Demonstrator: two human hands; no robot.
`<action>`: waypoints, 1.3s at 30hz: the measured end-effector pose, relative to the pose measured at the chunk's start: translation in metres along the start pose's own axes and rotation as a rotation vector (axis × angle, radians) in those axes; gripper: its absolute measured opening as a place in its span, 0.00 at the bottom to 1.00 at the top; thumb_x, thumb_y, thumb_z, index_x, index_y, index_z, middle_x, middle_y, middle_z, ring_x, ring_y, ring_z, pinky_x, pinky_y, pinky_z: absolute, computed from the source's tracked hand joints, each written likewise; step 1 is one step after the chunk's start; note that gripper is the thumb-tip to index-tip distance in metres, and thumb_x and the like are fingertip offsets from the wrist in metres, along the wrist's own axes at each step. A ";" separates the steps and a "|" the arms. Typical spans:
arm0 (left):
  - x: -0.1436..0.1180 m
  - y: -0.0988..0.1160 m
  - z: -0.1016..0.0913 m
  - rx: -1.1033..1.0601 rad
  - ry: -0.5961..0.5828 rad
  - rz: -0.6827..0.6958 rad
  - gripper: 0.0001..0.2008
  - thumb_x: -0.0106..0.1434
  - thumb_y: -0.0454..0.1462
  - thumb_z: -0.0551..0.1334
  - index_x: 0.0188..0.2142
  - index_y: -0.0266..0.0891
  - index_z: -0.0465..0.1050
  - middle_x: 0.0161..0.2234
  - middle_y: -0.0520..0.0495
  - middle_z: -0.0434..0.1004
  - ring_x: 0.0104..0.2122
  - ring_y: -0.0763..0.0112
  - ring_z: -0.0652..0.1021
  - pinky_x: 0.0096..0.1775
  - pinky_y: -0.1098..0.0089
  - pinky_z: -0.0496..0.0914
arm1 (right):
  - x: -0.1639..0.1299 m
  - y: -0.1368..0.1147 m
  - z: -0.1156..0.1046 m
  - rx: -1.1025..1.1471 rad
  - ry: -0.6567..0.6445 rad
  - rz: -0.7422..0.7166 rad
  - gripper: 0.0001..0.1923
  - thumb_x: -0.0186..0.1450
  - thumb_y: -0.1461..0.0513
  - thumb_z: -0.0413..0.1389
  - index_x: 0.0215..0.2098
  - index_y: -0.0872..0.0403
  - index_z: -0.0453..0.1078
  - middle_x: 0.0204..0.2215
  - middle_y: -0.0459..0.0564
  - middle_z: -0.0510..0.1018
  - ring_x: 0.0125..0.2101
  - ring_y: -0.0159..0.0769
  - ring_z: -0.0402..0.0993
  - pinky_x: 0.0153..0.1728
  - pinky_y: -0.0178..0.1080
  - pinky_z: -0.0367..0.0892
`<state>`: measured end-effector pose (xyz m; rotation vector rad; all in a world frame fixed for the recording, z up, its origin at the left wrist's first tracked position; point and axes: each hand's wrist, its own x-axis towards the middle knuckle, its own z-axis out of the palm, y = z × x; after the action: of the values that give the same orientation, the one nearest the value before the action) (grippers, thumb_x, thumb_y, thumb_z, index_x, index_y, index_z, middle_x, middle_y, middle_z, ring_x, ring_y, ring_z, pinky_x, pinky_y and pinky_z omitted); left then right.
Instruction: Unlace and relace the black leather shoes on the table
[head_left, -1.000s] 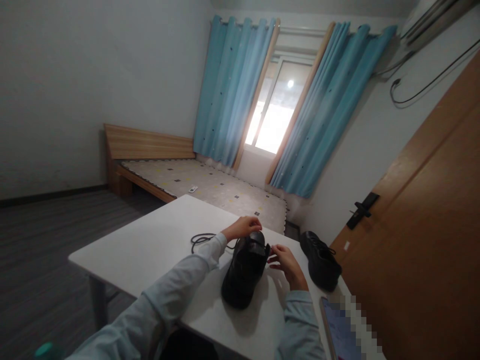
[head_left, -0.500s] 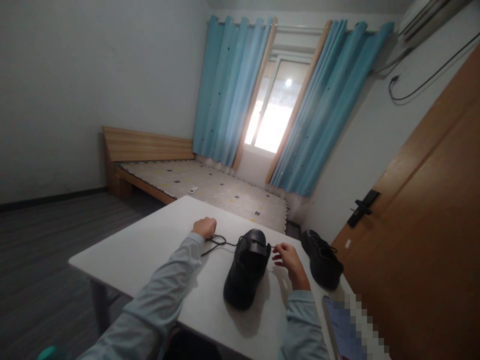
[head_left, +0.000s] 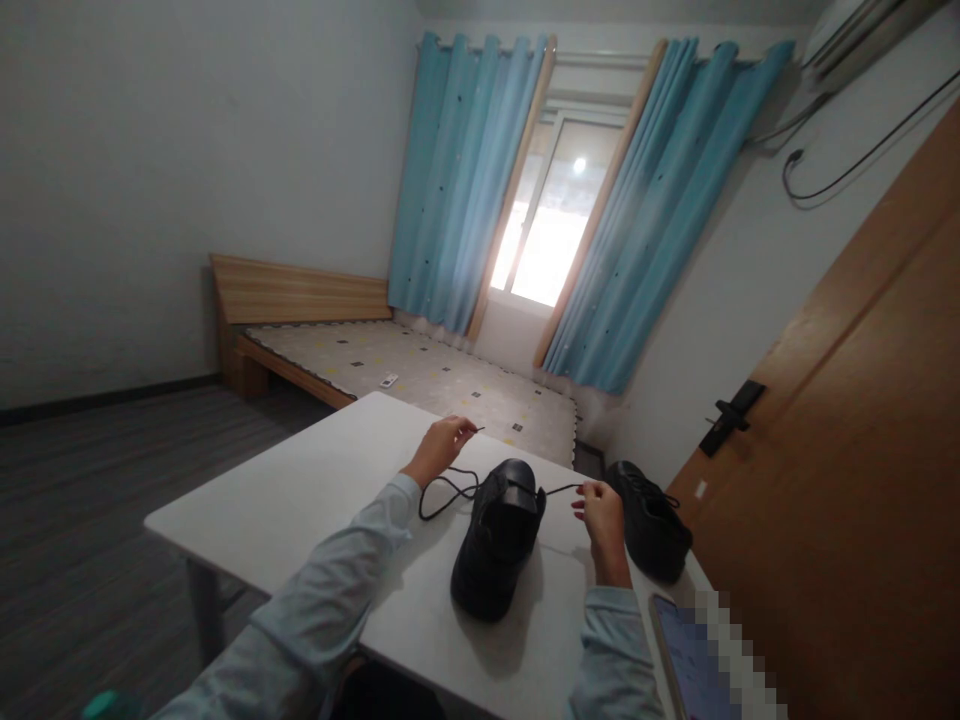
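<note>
A black shoe (head_left: pixel 491 560) rests on the white table (head_left: pixel 285 490), its opening facing me and its toe pointing away. My left hand (head_left: pixel 444 445), left of the toe and a little above the table, pinches the end of a black shoelace (head_left: pixel 431 515); a slack loop of that lace hangs between hand and shoe. On the other side, my right hand (head_left: pixel 602 508) is closed on a lace end drawn out straight from the shoe. The shoe's tongue hides the eyelets.
A second black shoe (head_left: pixel 651 520) with laces stands at the table's right edge. Nearer to me lies a phone (head_left: pixel 684 655). Behind the table is a bed (head_left: pixel 442 385) with a small white object on it. A brown door (head_left: pixel 855 480) rises on the right.
My left hand has moved right and forward, nearer the shoe's toe, and its lace now hangs in a wider loop. My right hand has moved right, drawing its lace out longer.
</note>
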<state>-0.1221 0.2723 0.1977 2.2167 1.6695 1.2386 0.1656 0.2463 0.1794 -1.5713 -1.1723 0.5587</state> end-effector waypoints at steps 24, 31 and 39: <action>-0.026 0.062 0.023 -0.693 -0.152 0.144 0.08 0.54 0.38 0.64 0.32 0.35 0.77 0.32 0.48 0.80 0.34 0.69 0.77 0.41 0.71 0.69 | -0.064 -0.057 0.035 0.120 -0.008 -0.689 0.09 0.64 0.58 0.49 0.28 0.52 0.66 0.31 0.49 0.70 0.36 0.38 0.67 0.36 0.38 0.64; -0.029 0.062 0.028 -0.662 -0.182 0.170 0.10 0.55 0.40 0.64 0.33 0.35 0.76 0.31 0.48 0.79 0.33 0.71 0.76 0.39 0.73 0.68 | -0.066 -0.054 0.039 0.115 -0.052 -0.666 0.09 0.64 0.58 0.49 0.29 0.52 0.66 0.30 0.48 0.70 0.36 0.38 0.67 0.38 0.38 0.63; -0.029 0.061 0.025 -0.669 -0.159 0.166 0.10 0.58 0.40 0.61 0.33 0.34 0.73 0.31 0.49 0.77 0.33 0.72 0.75 0.38 0.73 0.68 | -0.053 -0.043 0.041 0.069 -0.211 -0.524 0.19 0.54 0.54 0.61 0.41 0.52 0.67 0.40 0.51 0.75 0.41 0.42 0.69 0.46 0.43 0.62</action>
<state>-0.0615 0.2334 0.1973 1.9750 0.8462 1.3540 0.0933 0.2167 0.1936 -1.0992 -1.6357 0.4136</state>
